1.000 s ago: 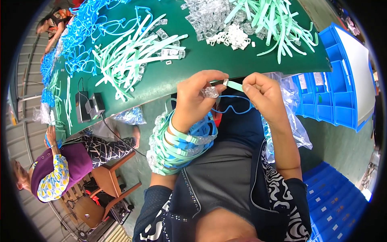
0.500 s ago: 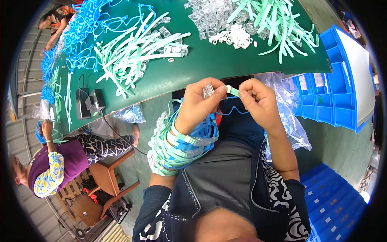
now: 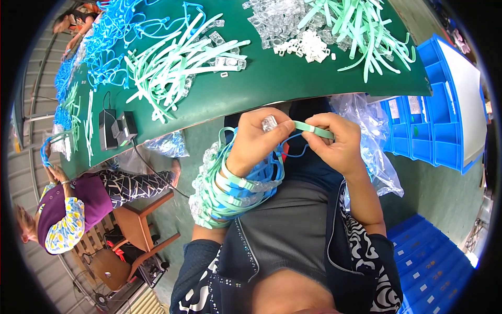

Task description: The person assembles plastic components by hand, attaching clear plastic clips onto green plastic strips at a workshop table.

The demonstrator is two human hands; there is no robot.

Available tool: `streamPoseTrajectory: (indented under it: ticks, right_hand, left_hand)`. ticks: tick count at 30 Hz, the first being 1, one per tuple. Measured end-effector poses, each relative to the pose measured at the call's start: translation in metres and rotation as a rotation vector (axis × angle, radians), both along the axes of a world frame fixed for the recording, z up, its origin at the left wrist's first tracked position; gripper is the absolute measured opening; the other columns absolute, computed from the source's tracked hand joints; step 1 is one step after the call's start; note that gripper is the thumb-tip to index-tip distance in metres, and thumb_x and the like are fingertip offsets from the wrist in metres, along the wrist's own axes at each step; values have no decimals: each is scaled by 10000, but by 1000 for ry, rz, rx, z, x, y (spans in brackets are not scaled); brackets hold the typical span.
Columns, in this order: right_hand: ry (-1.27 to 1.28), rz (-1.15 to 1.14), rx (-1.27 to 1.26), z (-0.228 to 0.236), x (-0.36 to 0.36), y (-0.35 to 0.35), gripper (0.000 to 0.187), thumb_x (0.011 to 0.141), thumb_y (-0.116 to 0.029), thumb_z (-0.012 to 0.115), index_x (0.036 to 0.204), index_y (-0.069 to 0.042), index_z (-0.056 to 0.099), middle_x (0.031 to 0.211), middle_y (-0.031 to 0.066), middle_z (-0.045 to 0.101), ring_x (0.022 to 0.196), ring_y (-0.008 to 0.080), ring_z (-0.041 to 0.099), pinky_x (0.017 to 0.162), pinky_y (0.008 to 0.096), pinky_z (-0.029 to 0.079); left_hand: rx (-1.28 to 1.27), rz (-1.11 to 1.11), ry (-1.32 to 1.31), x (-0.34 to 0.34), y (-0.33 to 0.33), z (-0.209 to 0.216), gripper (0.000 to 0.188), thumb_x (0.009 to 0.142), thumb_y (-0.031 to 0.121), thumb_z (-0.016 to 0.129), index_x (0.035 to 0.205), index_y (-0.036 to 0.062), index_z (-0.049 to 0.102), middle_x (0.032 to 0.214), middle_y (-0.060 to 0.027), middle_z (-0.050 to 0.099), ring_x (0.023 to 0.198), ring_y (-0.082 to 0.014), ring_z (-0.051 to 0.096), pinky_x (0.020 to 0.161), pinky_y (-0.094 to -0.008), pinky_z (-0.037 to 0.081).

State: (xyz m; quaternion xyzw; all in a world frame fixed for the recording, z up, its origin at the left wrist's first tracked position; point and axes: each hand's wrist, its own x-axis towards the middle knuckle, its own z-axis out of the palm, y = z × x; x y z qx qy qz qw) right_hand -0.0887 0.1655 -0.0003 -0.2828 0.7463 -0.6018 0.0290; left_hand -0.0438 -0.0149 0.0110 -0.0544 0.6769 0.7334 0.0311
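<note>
Between my hands runs a pale green strap (image 3: 301,126) with a small light loop around it. My left hand (image 3: 257,138) is closed on the strap, and a clear plastic buckle (image 3: 269,123) shows among its fingers. My right hand (image 3: 342,144) pinches the strap near the loop; a strap end sticks out between its fingers. A thin blue goggle frame (image 3: 295,149) hangs below the hands. Around my left forearm sits a thick bundle of goggles (image 3: 238,183) with green straps, clear buckles and blue frames.
On the green table (image 3: 261,89) lie green straps (image 3: 172,68), clear buckles (image 3: 274,23), white loops (image 3: 308,47) and blue frames (image 3: 107,57). Black boxes (image 3: 116,128) with a cable stand at its edge. Blue bins (image 3: 418,120) are at right. A co-worker in purple (image 3: 81,206) sits left.
My right hand has shifted its grip on the strap slightly down. More of the strap and its end now show. At left, the co-worker's hands have moved with a blue piece.
</note>
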Motion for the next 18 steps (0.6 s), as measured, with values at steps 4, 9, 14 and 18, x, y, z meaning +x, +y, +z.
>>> streamPoseTrajectory:
  ticks: [4, 9, 14, 18]
  right_hand:
    - [-34, -16, -9, -15, -1, 7, 161, 751, -14, 687, 891, -19, 608, 725, 25, 605, 544, 43, 512, 475, 200, 387]
    - [-427, 113, -385, -19, 3, 8, 193, 834, -29, 613, 1013, 13, 555, 803, 2, 574, 666, 20, 479, 572, 173, 379]
    - [-524, 225, -439, -21, 9, 6, 209, 864, -53, 581, 1052, 22, 531, 852, 14, 571, 711, 29, 489, 605, 168, 386]
    - [-564, 267, -402, -24, 10, 6, 205, 869, -55, 574, 1051, 28, 529, 861, 20, 573, 725, 36, 504, 625, 173, 403]
  left_hand:
    - [13, 8, 18, 4, -2, 0, 110, 847, 105, 566, 878, 1, 582, 670, -18, 530, 564, -51, 409, 510, -199, 308]
    - [416, -41, 67, 12, 6, -7, 176, 908, 176, 504, 986, 24, 462, 761, -9, 502, 638, -57, 424, 563, -194, 350]
    - [48, -112, 144, 16, 13, -8, 180, 948, 209, 458, 1013, 41, 447, 754, 1, 460, 639, -57, 385, 563, -195, 331]
    - [351, -32, 16, 24, 15, -9, 166, 949, 199, 457, 995, 40, 449, 758, 4, 461, 644, -56, 387, 556, -192, 323]
